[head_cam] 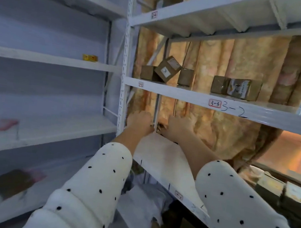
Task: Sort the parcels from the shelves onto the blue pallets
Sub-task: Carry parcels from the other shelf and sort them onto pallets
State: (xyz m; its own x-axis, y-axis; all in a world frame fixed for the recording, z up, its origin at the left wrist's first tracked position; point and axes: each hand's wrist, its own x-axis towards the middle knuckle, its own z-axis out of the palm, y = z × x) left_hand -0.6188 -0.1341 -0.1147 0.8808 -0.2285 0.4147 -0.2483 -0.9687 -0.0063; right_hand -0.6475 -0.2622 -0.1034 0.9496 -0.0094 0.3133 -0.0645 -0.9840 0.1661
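You stand close to two white racks: the left rack [48, 58] is nearly bare, the right rack [186, 93] carries the parcels, with a tan curtain [247, 69] hanging behind it. No blue pallet is in view.

The step in hand looks like fetching a parcel from the back of the lower shelf [162, 159]. Both your arms reach deep over it in dotted sleeves [99, 174]. Your left hand [140, 121] and right hand [179, 126] sit on either side of a thin upright strut, close to a small dark thing [160, 129] at the back edge. It is too hidden to name, and I cannot tell whether the fingers of either hand are curled on it or only near it.

Other parcels wait on the shelf above: a tilted box [168, 69] leaning between two small ones, and a taped pair [236, 88] further right. More lie on the bottom level and at your far right.

Next, I judge, you need a sure hold on whatever is back there, then a pull straight out, clear of the strut, before turning to find the pallets.

Writing: a red-edged tag [214, 103] reads "3-3", and "3-2" is handwritten just beside it. The other tags are too small to read.
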